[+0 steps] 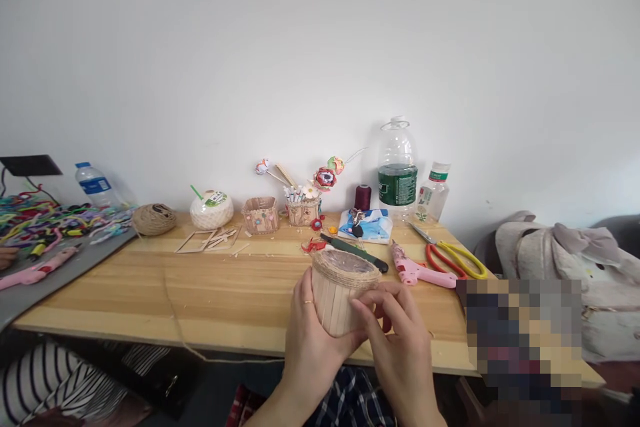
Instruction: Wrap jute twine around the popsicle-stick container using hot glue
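My left hand (310, 340) is wrapped round the left side and base of a round pot (337, 303) made of upright wooden sticks. Bands of twine (345, 275) circle its rim, and a clear plastic lining shows inside. At the pot's right side my right hand (400, 333) has thumb and fingers closed at the lower edge of the twine; the fingers partly hide the strand there. From a twine ball (154, 219) at the back left, a loose strand runs over the table's front edge toward my left wrist.
Behind the pot lie a green-handled cutter (360, 252), a pink glue gun (420, 273) and scissors (457, 257). A small stick basket (260, 215), loose wooden sticks (220, 239) and a big water bottle (397, 173) stand or lie farther back. Another person's hand (7, 257) shows at far left.
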A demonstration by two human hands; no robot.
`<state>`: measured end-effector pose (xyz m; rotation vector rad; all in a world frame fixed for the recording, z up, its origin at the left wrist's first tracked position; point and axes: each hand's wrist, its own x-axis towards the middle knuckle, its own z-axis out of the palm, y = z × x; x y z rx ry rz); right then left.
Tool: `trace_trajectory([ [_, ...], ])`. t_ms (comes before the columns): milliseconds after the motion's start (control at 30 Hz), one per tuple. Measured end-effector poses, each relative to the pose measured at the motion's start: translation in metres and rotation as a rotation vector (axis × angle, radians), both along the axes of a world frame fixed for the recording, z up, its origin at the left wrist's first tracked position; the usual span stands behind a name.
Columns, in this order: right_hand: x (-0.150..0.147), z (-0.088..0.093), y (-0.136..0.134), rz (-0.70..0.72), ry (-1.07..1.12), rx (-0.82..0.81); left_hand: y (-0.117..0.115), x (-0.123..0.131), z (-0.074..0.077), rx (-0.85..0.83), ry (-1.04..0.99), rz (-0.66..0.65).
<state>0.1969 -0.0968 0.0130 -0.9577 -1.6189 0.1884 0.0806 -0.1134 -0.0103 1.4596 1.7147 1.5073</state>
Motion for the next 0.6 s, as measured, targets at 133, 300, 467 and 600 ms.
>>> trace_trajectory([
  [133, 0.0016, 0.0025, -0.0037, 0.067, 0.065, 0.01, -0.0003, 0.0014, 0.0014, 0.0, 0.03, -0.012],
  [300, -0.0001, 0.0013, -0.004, 0.224, 0.035, -0.027, 0.0009, 0.003, -0.0008, -0.008, 0.118, 0.01],
  [467, 0.0003, 0.0044, -0.0042, 0.168, 0.082, 0.006, 0.0012, 0.0037, -0.0011, -0.021, 0.143, 0.019],
  [600, 0.0063, 0.0058, -0.0058, 0.104, 0.084, 0.045, 0.0017, 0.0044, -0.0011, -0.028, 0.15, 0.019],
])
